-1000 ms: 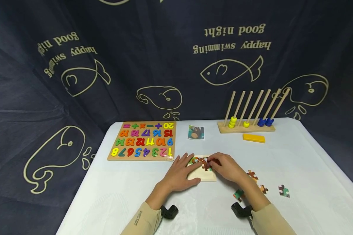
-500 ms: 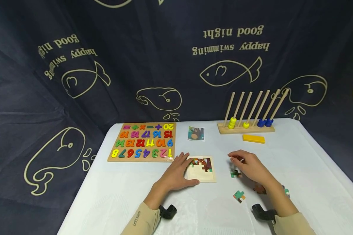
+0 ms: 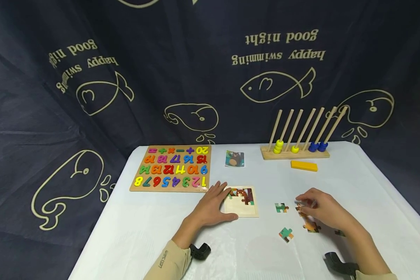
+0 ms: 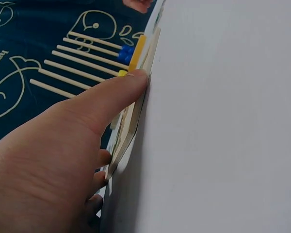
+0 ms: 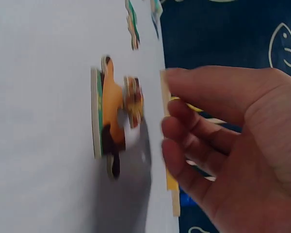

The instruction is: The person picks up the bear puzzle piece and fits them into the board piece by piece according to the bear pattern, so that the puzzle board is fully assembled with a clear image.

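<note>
My left hand point(image 3: 210, 210) lies with spread fingers along the left side of a small wooden puzzle tray point(image 3: 243, 212), the thumb resting on its near edge. Bear puzzle pieces point(image 3: 246, 192) fill the tray's far and right part. My right hand point(image 3: 322, 208) hovers over loose pieces to the right, fingers loosely bent; in the right wrist view nothing shows between thumb and fingers. Below it lie an orange puzzle piece point(image 5: 114, 114) and a smaller brown-orange piece point(image 5: 134, 102). Two green pieces, one farther point(image 3: 281, 207) and one nearer point(image 3: 286, 234), lie between tray and hand.
Behind the tray lies a bear picture card point(image 3: 235, 159). A number board point(image 3: 171, 169) is at the back left. A peg abacus point(image 3: 294, 153) and a yellow block point(image 3: 303, 166) stand at the back right. Another piece point(image 3: 340, 233) is partly hidden by my right forearm.
My right hand has left the tray's right side, passed over the farther green piece and moved right to the orange pieces. My left hand stays at the tray, its fingers drawn back slightly.
</note>
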`<move>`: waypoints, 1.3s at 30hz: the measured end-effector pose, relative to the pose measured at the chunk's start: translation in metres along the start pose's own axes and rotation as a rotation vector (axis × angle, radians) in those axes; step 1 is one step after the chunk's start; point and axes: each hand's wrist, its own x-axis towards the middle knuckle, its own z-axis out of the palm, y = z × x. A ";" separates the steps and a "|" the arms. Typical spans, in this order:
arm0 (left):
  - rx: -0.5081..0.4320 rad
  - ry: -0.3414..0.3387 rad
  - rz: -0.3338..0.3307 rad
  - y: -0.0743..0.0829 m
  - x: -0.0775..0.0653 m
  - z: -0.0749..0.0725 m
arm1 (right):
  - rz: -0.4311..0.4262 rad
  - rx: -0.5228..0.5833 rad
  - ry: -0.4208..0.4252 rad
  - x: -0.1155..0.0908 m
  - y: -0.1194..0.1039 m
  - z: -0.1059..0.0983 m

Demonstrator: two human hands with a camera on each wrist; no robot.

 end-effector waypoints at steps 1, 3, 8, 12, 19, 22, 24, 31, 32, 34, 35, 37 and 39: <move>0.001 0.000 0.000 0.000 0.000 0.000 | 0.003 0.002 -0.013 -0.001 0.002 0.000; 0.004 -0.001 0.001 0.000 0.000 0.000 | 0.014 0.005 -0.041 -0.003 0.006 0.001; 0.012 -0.016 -0.008 -0.001 0.001 0.002 | 0.047 -0.007 -0.085 -0.005 0.009 0.008; 0.005 -0.016 -0.006 0.000 0.002 0.001 | 0.066 -0.038 -0.078 -0.004 0.008 0.009; 0.004 -0.017 -0.008 0.001 0.001 0.000 | 0.093 -0.113 -0.045 -0.003 0.005 0.011; 0.017 -0.019 -0.009 0.001 0.001 0.001 | 0.092 -0.153 -0.024 -0.002 0.002 0.013; 0.023 -0.022 -0.002 0.001 0.000 0.001 | 0.088 -0.166 -0.003 -0.002 0.001 0.014; 0.033 -0.032 0.003 0.000 0.001 0.001 | 0.054 -0.140 0.060 0.005 -0.006 0.015; 0.031 -0.032 -0.002 0.000 0.001 0.001 | 0.045 -0.142 0.069 0.007 -0.009 0.015; 0.026 -0.030 -0.006 0.000 0.000 0.001 | 0.028 -0.148 0.088 0.011 -0.014 0.017; 0.024 -0.028 -0.005 0.000 0.000 0.001 | 0.020 -0.154 0.098 0.013 -0.016 0.018; 0.025 -0.026 -0.004 0.000 0.000 0.001 | -0.001 -0.160 0.112 0.017 -0.022 0.021; 0.024 -0.026 -0.008 0.000 0.000 0.001 | -0.021 -0.159 0.122 0.022 -0.029 0.025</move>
